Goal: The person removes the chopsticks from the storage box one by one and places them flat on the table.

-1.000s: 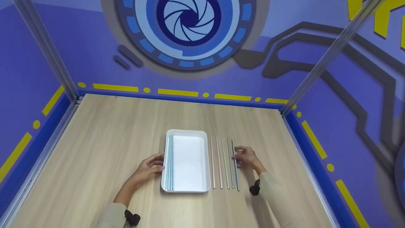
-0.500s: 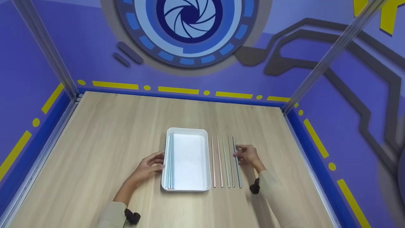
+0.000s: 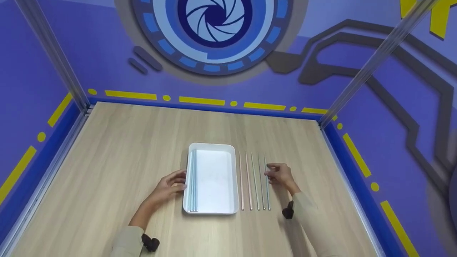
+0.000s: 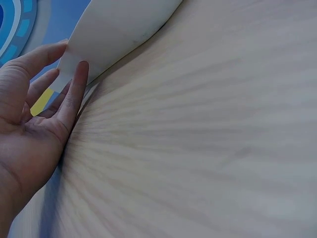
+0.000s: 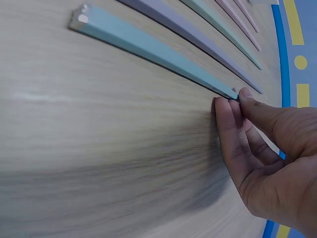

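Inside the desk's (image 3: 307, 153) right edge, the right grip (image 3: 280, 175) pinches a blue stick (image 5: 153, 52) (left grip (image 3: 165, 191), unclenched, touches the tray (image 3: 216, 182)). Best straightened gently.

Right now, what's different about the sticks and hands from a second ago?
The blue stick at the right end of the row turned a little: its near end swung left, toward the four other sticks. The right hand keeps its pinching grip; nothing was newly grabbed or let go. The left hand still touches the white tray. The tray, its light blue sticks and the other four stayed put.
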`<state>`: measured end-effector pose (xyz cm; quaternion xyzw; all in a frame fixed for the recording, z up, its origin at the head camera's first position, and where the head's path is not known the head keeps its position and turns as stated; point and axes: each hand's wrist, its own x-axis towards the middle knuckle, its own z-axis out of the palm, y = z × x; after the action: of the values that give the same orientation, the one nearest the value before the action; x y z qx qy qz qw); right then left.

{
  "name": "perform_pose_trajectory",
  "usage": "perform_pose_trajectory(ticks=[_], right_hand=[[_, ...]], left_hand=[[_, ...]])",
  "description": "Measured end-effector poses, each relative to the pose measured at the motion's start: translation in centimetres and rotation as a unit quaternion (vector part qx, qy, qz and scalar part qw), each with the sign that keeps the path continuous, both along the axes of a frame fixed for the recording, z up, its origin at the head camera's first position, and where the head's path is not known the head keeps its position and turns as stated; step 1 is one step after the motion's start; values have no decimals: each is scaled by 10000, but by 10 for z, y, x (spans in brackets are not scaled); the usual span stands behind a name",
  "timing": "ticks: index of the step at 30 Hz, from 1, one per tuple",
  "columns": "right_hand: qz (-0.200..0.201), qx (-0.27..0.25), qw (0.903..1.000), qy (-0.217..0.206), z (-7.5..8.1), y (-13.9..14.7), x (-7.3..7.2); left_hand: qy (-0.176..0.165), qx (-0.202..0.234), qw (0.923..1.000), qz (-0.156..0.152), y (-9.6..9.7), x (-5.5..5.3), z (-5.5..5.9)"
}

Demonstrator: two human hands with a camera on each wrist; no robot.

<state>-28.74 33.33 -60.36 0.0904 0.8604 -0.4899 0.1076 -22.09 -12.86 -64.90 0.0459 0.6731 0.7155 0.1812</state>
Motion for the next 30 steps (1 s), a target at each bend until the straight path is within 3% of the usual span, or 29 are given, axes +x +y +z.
perform_pose_trajectory(ticks=[8,15,30], right_hand=[[85,152,9998,54,7,-2,3],[509,730,9951,428,20,-15,0],[1525,163,9856,707,45,-73,-4]], left_hand=[[113,-6,9999,-68,-1,0,-1],[88,35,10000,7,0,-1,-1],[236,6,9997,1,1,2,1]])
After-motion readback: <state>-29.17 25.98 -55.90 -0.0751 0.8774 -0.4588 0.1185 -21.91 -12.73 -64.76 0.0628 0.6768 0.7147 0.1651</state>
